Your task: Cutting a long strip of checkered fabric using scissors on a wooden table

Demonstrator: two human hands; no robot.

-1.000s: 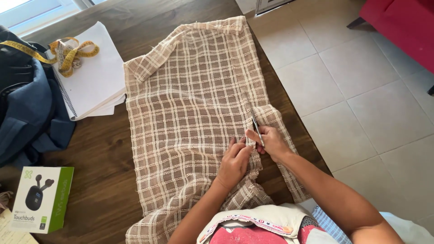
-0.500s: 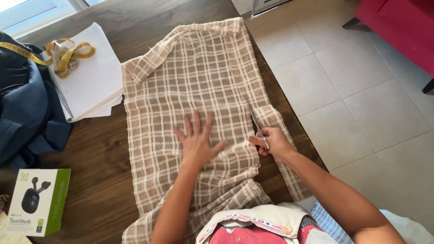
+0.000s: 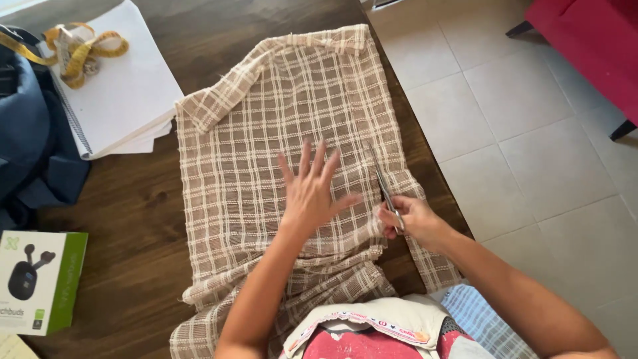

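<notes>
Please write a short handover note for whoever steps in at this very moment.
Left hand: open, fingers spread, pressed flat on the brown plaid fabric.
Right hand: closed on the scissors, blades pointing away along the fabric's right side.
Fabric lies spread on the dark wooden table, its near end bunched at the table edge.
Done: how far any cut runs cannot be told.
Left: the fabric ahead of the blades looks uncut.
Nearby: white notebook, yellow measuring tape.

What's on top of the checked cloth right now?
The left hand lies flat on the checked cloth, fingers spread. The right hand holds scissors at its right edge. The wooden table beneath is covered.
</notes>
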